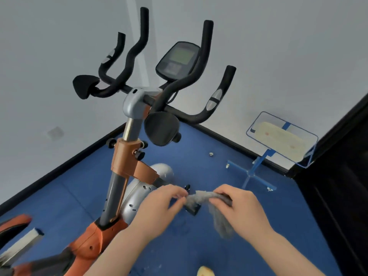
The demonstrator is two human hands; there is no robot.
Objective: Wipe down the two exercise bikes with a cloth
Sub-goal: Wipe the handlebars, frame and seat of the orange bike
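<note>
Low between both hands, the grey cloth [201,198] is stretched, the left hand [161,206] pinching one end and the right hand [239,208] gripping the other, with the orange exercise bike [123,162] just beyond the left hand

- Open blue floor [199,170] lies right of the exercise bike [119,162], out to the blue stand [256,168].
- The bike's handlebars [199,76] and console [177,58] crowd the space above.
- A black panel [342,176] closes the right side.
</note>
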